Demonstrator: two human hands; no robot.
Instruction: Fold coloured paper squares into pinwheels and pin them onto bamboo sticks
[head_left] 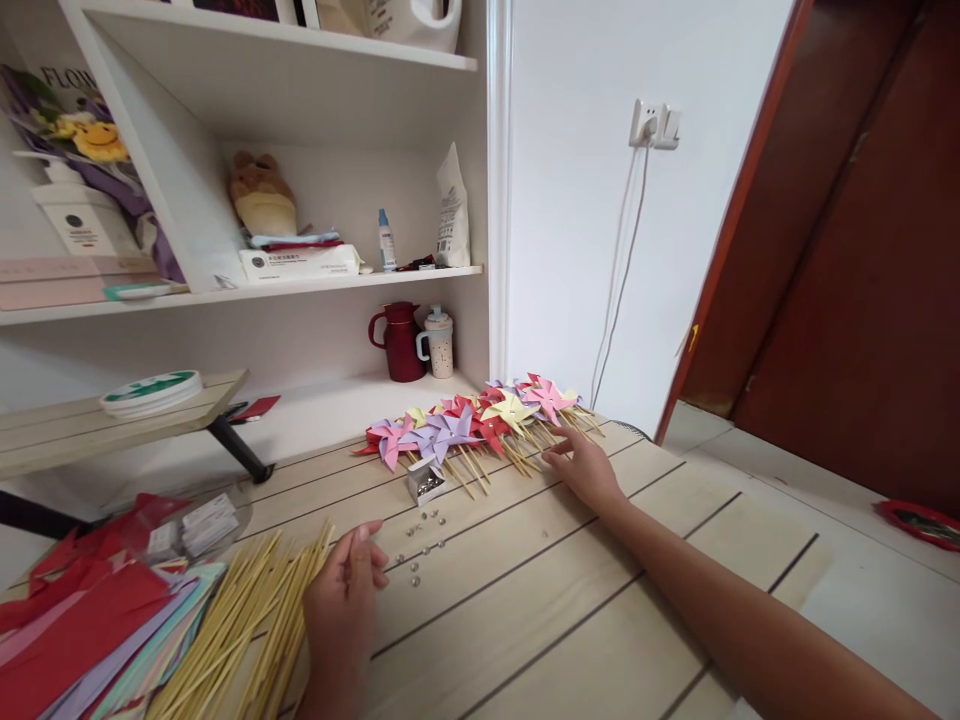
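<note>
A row of paper pinwheels (480, 418) in pink, purple, red and yellow lies on the far part of the wooden table (570, 600), their sticks pointing toward me. My right hand (583, 466) reaches out flat, fingers open, touching the stick ends of the rightmost pinwheels. My left hand (343, 600) rests near the table's front, fingers loosely curled, beside a bundle of bamboo sticks (240, 630); it holds nothing I can make out. Several loose metal pins (420, 548) lie between the hands, near a small open pin box (426, 482).
Stacked coloured paper sheets (82, 630) lie at the front left. Shelves behind hold a red jug (400, 342), a cup (439, 342) and bottles. A wooden bench (112, 420) with a round plate stands left. A dark door (847, 250) is at the right.
</note>
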